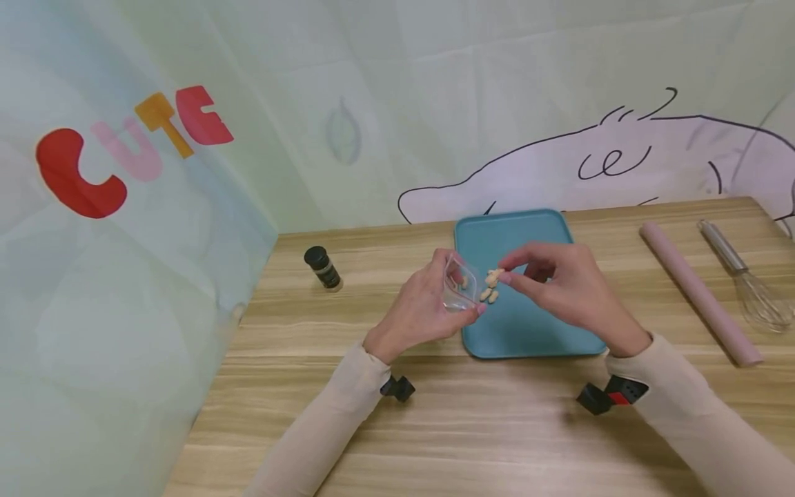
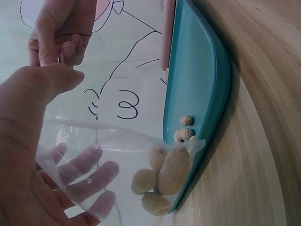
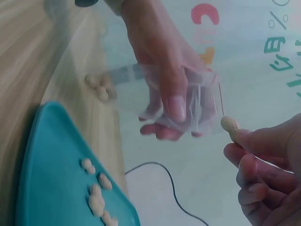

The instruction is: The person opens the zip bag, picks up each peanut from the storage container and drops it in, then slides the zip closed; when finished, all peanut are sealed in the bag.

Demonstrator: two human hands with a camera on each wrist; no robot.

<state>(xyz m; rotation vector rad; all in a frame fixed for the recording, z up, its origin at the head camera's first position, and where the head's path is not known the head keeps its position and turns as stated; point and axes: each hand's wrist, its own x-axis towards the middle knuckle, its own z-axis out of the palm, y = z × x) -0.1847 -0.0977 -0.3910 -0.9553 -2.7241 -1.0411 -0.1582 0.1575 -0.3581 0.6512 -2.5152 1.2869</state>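
My left hand point(image 1: 422, 307) grips a clear plastic bag point(image 1: 458, 286), its mouth spread between thumb and fingers. Several peanuts point(image 2: 162, 176) lie at the bottom of the bag in the left wrist view. Between thumb and fingertip my right hand point(image 3: 270, 165) pinches a single peanut point(image 3: 230, 126), close to the bag's mouth. Below, more loose peanuts point(image 1: 488, 295) rest on the blue tray point(image 1: 528, 345), near its left side.
A black-capped bottle point(image 1: 324, 268) stands left of the tray. To the right lie a pink rolling pin point(image 1: 698, 293) and a metal whisk point(image 1: 742, 273). A printed cloth point(image 1: 348, 83) hangs behind and left of the wooden table point(image 1: 484, 428).
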